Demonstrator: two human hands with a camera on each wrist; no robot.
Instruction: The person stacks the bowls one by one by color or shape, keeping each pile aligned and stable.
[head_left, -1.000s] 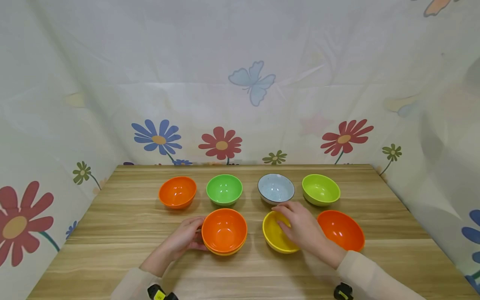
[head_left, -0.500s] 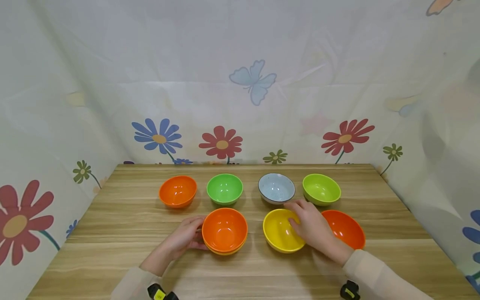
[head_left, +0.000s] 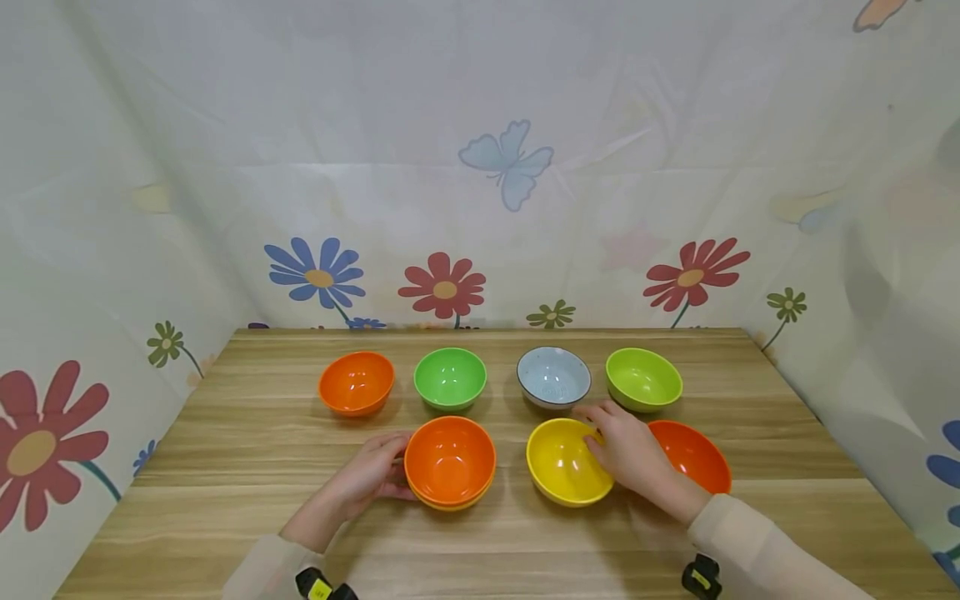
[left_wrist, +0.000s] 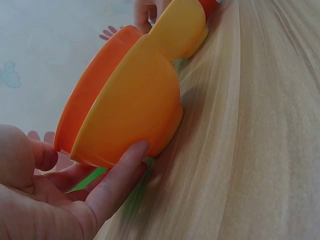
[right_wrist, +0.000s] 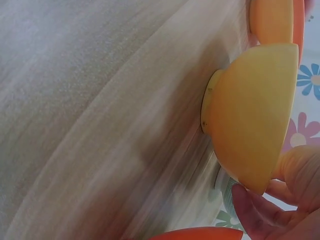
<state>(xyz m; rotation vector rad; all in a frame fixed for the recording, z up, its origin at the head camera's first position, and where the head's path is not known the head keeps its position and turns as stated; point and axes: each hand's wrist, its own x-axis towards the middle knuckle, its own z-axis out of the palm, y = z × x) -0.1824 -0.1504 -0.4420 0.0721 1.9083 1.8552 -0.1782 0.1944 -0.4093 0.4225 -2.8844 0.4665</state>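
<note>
In the head view my left hand (head_left: 369,479) holds the left side of an orange bowl (head_left: 450,461) nested in a yellow-orange bowl (left_wrist: 137,107). The left wrist view shows the thumb at the orange rim and the fingers along the lower bowl's outer wall. My right hand (head_left: 632,448) pinches the right rim of a yellow bowl (head_left: 564,467), thumb on the inner side and fingers outside. That bowl stands on the table, seen from the side in the right wrist view. Partly hidden behind my right hand is a red-orange bowl (head_left: 693,458).
Along the back of the wooden table (head_left: 262,500) stand an orange bowl (head_left: 357,385), a green bowl (head_left: 450,379), a grey-blue bowl (head_left: 553,379) and a lime bowl (head_left: 643,381). A flower-patterned cloth (head_left: 570,217) hangs behind the table and along its sides.
My right hand has drawn back to the right, from over the yellow bowl's inside to its right rim. The left hand and the nested bowls have stayed in place.
</note>
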